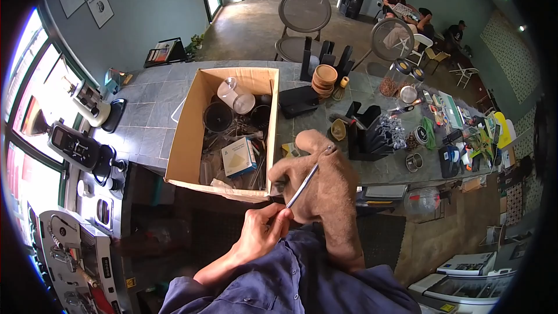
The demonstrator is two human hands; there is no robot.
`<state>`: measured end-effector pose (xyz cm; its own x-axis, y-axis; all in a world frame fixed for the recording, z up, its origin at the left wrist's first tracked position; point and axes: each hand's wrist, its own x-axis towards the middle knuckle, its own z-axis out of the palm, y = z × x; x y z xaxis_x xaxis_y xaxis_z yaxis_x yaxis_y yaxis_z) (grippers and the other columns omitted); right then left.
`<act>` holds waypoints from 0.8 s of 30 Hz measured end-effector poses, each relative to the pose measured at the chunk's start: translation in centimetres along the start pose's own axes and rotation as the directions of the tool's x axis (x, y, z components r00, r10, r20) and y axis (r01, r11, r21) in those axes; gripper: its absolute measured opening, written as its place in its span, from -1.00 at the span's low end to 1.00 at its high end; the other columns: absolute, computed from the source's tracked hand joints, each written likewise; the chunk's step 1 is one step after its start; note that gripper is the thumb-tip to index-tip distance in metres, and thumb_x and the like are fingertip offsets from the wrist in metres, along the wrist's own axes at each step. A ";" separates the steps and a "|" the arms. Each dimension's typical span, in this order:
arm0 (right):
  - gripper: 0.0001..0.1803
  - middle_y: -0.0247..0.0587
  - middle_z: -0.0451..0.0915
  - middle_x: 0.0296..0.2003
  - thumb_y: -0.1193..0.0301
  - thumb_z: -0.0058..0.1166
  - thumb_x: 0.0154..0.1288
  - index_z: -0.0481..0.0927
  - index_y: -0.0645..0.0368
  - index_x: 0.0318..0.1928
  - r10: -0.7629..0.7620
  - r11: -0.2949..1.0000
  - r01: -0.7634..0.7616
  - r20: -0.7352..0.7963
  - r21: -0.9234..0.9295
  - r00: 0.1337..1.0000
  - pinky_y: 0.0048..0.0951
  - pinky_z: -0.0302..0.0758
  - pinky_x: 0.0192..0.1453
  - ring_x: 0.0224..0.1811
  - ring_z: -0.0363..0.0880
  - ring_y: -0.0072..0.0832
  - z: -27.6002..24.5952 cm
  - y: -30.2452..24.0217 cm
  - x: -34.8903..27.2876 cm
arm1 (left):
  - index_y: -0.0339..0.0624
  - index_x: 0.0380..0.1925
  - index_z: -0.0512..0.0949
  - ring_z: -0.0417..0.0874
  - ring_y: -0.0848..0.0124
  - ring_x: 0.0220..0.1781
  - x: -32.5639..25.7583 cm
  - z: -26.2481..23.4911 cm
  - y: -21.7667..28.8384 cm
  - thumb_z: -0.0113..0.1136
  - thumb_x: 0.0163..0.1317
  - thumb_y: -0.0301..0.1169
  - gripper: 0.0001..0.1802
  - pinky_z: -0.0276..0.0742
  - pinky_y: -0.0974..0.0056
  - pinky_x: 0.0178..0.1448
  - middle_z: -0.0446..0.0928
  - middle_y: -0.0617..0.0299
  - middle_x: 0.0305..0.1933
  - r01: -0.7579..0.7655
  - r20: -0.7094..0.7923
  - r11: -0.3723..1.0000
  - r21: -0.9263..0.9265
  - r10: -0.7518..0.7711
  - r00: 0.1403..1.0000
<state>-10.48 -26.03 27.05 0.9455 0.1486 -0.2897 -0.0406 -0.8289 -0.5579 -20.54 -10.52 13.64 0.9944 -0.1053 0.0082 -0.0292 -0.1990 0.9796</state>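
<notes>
My right hand (328, 189) hides part of the worktop (145, 117) behind it, and its curled fingers partly block one another, so I can't tell how firmly it grips. A small glint near its knuckles is too small to make out. The lower tip of the slim rod (302, 185) disappears into the fingertips of my left hand (264, 232), which are pinched on it. My 2 hands are close together, just beyond my shirt front (256, 279) and beside the near right corner of the cardboard box (181, 139). The rod is straight, silvery and shiny, slanting up to the right across my right hand. Inside the box, thin pieces lie tangled in shadow around a small carton (235, 159).
</notes>
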 end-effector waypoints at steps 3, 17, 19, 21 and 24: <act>-0.67 -0.06 0.65 -0.22 0.38 0.32 0.12 0.51 0.03 -0.11 -0.403 0.912 0.340 -0.344 -0.229 0.848 -0.12 0.65 -0.06 -0.08 0.74 0.02 2.9 4.0 1.0 | -0.36 -0.30 0.65 0.54 0.57 -0.57 0.0 0.0 0.5 0.07 0.67 -0.32 -0.63 0.43 0.38 -0.45 0.53 0.29 -0.64 0.005 0.033 0.999 -0.033 -0.004 0.999; -0.70 -0.03 0.64 -0.18 0.17 0.26 0.34 0.50 -0.08 -0.03 -0.555 0.832 0.522 -0.329 -0.189 0.764 0.02 0.65 -0.20 -0.11 0.77 -0.11 5.7 6.0 0.2 | -0.37 -0.20 0.70 0.61 0.46 -0.52 1.7 1.4 -1.1 0.19 0.58 -0.36 -0.73 0.54 0.28 -0.37 0.67 0.17 -0.49 -0.069 0.071 0.988 0.142 0.059 0.996; -0.70 -0.03 0.64 -0.17 0.13 0.25 0.37 0.50 -0.10 -0.01 -0.573 0.818 0.546 -0.326 -0.180 0.752 0.04 0.66 -0.22 -0.11 0.77 -0.13 5.9 6.1 0.2 | -0.38 -0.23 0.74 0.72 0.27 -0.46 2.0 1.6 -0.8 0.42 0.39 -0.40 -0.80 0.66 0.18 -0.26 0.73 0.05 -0.40 -0.156 -0.096 0.975 0.160 0.172 0.980; -0.70 -0.03 0.64 -0.17 0.12 0.24 0.39 0.50 -0.10 -0.01 -0.580 0.813 0.556 -0.324 -0.172 0.748 0.05 0.66 -0.23 -0.12 0.77 -0.14 6.1 6.3 -0.1 | -0.36 -0.16 0.74 0.76 0.29 -0.33 2.6 1.3 -1.0 0.54 0.27 -0.42 -0.75 0.69 0.24 -0.17 0.72 0.08 -0.34 -0.175 -0.246 0.973 0.152 0.209 0.946; -0.72 -0.10 0.60 -0.22 0.15 0.25 0.37 0.50 -0.11 -0.04 -0.573 0.814 0.487 -0.298 -0.318 0.763 0.01 0.60 -0.32 -0.18 0.75 -0.20 6.1 7.3 -0.8 | -0.38 -0.11 0.74 0.77 0.41 -0.18 4.6 1.2 1.2 0.53 0.27 -0.46 -0.74 0.70 0.34 -0.05 0.68 0.17 -0.20 -0.220 -0.252 0.964 0.148 0.252 0.934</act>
<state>-13.54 -28.94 18.43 0.8411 0.4279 0.3309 0.5302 -0.7732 -0.3480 -16.16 -12.42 14.62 0.9473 0.0975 0.3050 -0.2617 -0.3132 0.9129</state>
